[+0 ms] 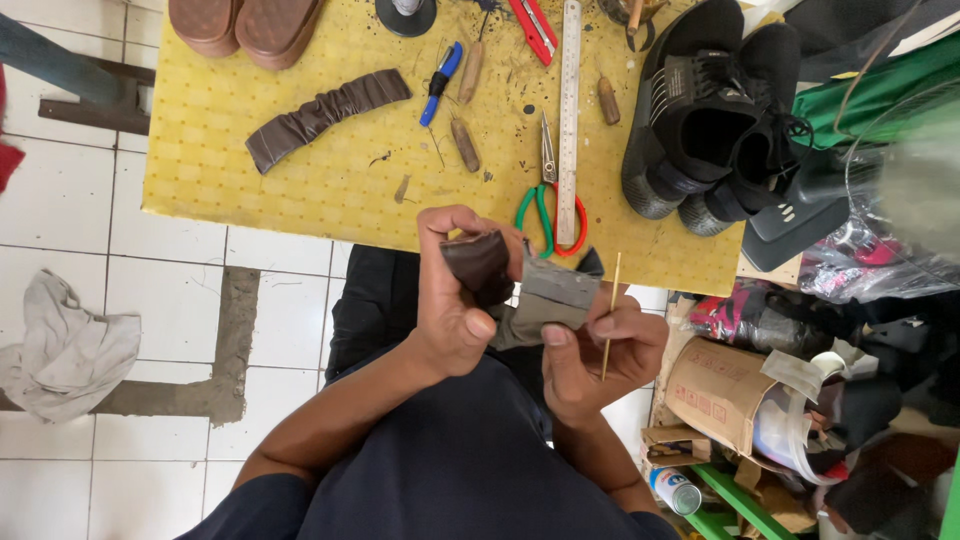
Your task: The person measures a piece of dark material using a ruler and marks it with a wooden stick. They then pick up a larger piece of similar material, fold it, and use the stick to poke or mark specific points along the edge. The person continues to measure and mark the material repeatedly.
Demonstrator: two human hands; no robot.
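Note:
My left hand (452, 290) grips a folded dark brown leather piece (480, 262) joined to a grey lining (548, 298), held in front of my body below the table edge. My right hand (598, 352) pinches a thin wooden stick (611, 310) upright and steadies the grey lining with its thumb. Both hands are close together, just below the yellow worktable (250, 160).
On the table lie a ruched brown leather strap (325, 115), green and red scissors (548, 205), a metal ruler (570, 110), a blue tool (440, 82), wooden-handled awls (465, 145), a black sneaker pair (710, 120) and brown soles (245, 25). A cardboard box (715, 385) and clutter crowd the right; a rag (65, 345) lies on the tiles.

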